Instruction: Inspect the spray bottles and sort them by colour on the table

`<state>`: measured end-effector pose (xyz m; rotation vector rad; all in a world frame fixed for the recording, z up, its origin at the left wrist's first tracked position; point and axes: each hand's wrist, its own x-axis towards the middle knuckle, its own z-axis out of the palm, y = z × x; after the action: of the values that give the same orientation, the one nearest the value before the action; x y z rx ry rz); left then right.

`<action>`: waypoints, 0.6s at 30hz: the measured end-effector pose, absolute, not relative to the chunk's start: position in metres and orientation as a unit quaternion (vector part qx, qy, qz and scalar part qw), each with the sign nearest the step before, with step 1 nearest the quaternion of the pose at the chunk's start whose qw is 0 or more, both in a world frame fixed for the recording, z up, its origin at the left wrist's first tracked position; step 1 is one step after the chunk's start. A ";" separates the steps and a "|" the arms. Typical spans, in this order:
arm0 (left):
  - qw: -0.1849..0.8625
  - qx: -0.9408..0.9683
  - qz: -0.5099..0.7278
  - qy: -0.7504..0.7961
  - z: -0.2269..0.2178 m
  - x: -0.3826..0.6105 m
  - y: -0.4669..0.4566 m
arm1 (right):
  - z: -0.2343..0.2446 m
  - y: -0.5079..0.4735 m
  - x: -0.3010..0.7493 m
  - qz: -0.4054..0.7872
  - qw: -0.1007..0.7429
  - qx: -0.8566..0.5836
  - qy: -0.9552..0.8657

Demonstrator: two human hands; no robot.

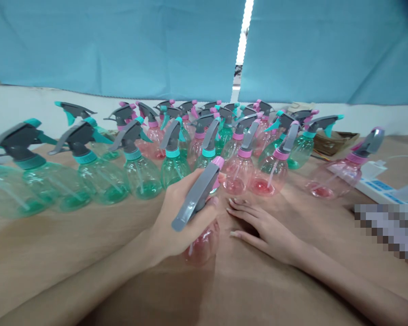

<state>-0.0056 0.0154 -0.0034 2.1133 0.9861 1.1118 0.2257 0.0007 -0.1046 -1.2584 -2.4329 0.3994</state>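
My left hand (180,213) is wrapped round the neck of a pink spray bottle (203,246) with a grey trigger head, near the middle of the table. The bottle's collar is hidden by my fingers. Just to its right, my right hand (263,224) rests with fingers stretched out low over the tabletop, holding nothing. Beyond my hands stand a clear pink spray bottle (237,174) and another pink spray bottle (268,174), side by side. Left of them are green spray bottles, among them one (143,179) with a turquoise collar.
Several more green and pink spray bottles crowd the back of the brown table (122,253). A lone pink spray bottle (340,176) stands at the right, near a white power strip (381,188). Behind it lies a brown container (336,144). Blue cloth (122,50) hangs at the back.
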 end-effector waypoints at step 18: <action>0.257 0.795 0.410 0.367 -0.004 -0.006 0.016 | -0.105 0.000 0.225 0.148 0.186 -0.451 -0.860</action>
<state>-0.0062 0.0162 -0.0036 2.1559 0.9960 1.1116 0.2253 0.0003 -0.1048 -1.2704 -2.4238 0.4172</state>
